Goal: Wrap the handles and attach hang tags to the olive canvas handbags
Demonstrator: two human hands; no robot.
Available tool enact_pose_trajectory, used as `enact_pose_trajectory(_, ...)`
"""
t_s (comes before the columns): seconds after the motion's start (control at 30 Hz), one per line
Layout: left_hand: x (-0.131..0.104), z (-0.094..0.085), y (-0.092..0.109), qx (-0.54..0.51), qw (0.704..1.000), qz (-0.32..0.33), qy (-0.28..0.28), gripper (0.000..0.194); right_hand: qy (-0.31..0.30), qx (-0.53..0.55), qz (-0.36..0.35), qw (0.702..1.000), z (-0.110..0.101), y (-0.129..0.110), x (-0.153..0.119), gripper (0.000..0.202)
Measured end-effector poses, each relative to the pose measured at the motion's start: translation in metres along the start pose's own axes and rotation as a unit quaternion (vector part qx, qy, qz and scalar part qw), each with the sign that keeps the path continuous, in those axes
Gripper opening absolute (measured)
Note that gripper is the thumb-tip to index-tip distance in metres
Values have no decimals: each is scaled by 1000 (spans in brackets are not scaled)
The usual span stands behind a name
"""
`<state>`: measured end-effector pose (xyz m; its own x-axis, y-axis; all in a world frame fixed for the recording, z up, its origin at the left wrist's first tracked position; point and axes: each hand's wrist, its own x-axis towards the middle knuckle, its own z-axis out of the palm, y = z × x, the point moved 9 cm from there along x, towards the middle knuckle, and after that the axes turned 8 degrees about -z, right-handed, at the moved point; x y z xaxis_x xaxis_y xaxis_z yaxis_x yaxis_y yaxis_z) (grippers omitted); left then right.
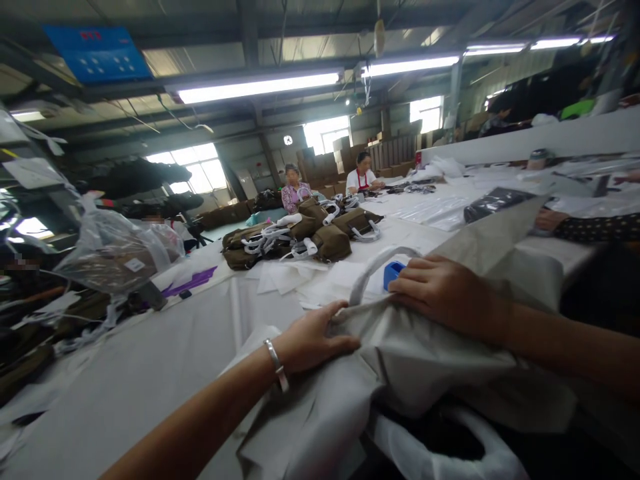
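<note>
Grey fabric (pixel 425 363) at the white table's (pixel 165 347) near side: my left hand (pixel 313 340) pinches its rim, thumb nearside, my right hand (pixel 447 297) curls closed farther along, presumably because limp cloth sags unsupported.

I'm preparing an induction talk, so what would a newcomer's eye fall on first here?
Probably the large grey-beige fabric filling the foreground, with the person's left hand and right hand both on it. Next would likely come the heap of brown bags on the white table, beyond the hands. A small bright blue object also stands out, just by the right hand.
</note>
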<state>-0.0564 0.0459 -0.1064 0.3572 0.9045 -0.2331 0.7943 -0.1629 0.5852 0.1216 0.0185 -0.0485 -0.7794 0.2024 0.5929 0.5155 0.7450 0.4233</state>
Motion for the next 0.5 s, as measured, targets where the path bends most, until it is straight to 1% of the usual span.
enact_pose_trajectory(0.07,5,5,1,-11,1000,19,-15,77,-12,89,62,994,-7,0,5,20)
enact_pose_trajectory(0.1,6,8,3,-27,999,34,-22,69,-10,138,70,988,-13,-7,7,26)
enact_pose_trajectory(0.17,7,9,8,-58,996,63,-15,56,-19,219,46,975,-24,-32,11,42)
enact_pose_trajectory(0.2,7,8,10,-68,995,72,3,56,-39,240,23,970,-25,-47,11,53)
enact_pose_trajectory(0.23,6,5,11,-71,994,77,29,58,-64,247,8,967,-22,-59,9,65)
enact_pose_trajectory(0.27,5,1,12,-67,993,78,59,63,-92,246,-3,965,-14,-70,4,76)
enact_pose_trajectory(0.3,3,-2,12,-58,991,78,87,68,-117,238,-8,964,-4,-77,-1,84)
enact_pose_trajectory(0.33,1,-4,13,-47,990,77,108,72,-135,227,-11,964,8,-82,-6,86)
enact_pose_trajectory(0.37,0,-5,13,-39,989,76,122,74,-145,215,-16,966,20,-84,-11,84)
enact_pose_trajectory(0.43,-3,-6,11,-31,988,74,134,76,-136,186,-26,973,38,-83,-17,73)
enact_pose_trajectory(0.5,-3,-6,7,-43,987,75,135,77,-105,167,-45,979,44,-80,-18,62)
